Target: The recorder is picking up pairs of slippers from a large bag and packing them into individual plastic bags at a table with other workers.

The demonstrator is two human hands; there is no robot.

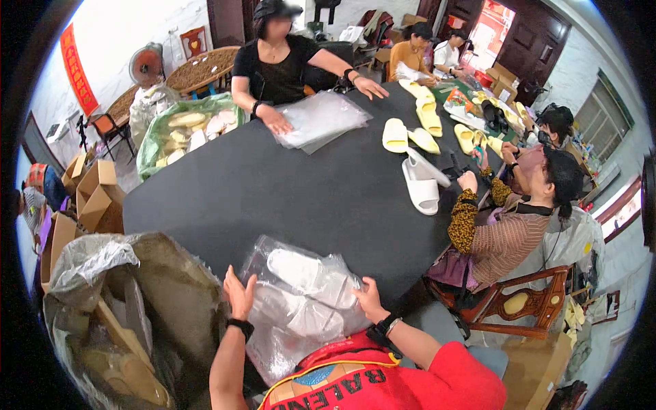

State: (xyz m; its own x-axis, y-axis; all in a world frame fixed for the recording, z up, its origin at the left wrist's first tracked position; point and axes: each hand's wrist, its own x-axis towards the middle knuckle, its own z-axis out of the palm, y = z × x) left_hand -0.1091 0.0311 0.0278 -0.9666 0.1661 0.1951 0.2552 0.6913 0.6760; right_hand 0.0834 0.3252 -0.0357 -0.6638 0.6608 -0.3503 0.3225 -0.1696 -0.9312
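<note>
At the table's near edge lies a clear plastic bag [260,342] with white slippers [295,271] inside it. My left hand [240,295] is beside the bag's left side, fingers stretched and thumb apart, holding nothing. On the opposite side my right hand [370,301] has its fingers bent at the bag's right edge and grips the plastic there; part of its grip is hidden. The slippers lie side by side and partly overlap under the shiny film.
A large sack [157,256] with packed slippers stands at my left. Across the dark table [273,188] a person [280,75] rests a hand on stacked clear bags [321,123]. Yellow slippers [395,135] and white slippers [420,183] lie near another person [512,225] at right.
</note>
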